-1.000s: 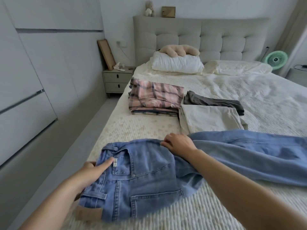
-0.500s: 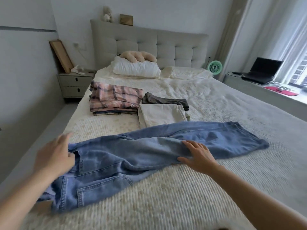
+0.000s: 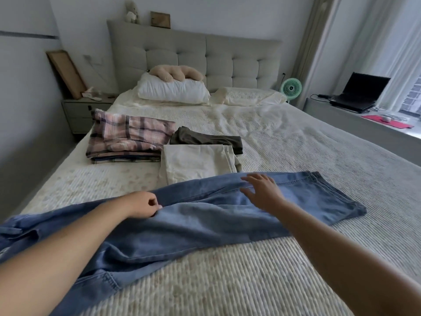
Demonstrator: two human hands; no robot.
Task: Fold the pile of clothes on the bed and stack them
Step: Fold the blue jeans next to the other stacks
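Blue jeans (image 3: 205, 224) lie lengthwise across the bed (image 3: 296, 144), folded leg over leg, hems at the right. My left hand (image 3: 142, 205) rests mid-leg on the upper edge, fingers curled, thumb and finger pinching the denim. My right hand (image 3: 262, 192) lies flat on the legs nearer the hems, fingers spread. Behind the jeans sit a folded plaid stack (image 3: 127, 140), a folded cream garment (image 3: 196, 163) and a folded dark olive garment (image 3: 207, 139).
Pillows (image 3: 173, 92) and a plush toy lie at the headboard. A nightstand (image 3: 84, 112) stands at the left, a green fan (image 3: 291, 86) at the right. A laptop (image 3: 360, 92) sits on the window ledge.
Both hands slid rightward along the jeans, from waistband toward the hems. My left hand went from open above the waist to pinching the leg edge. The view turned right.
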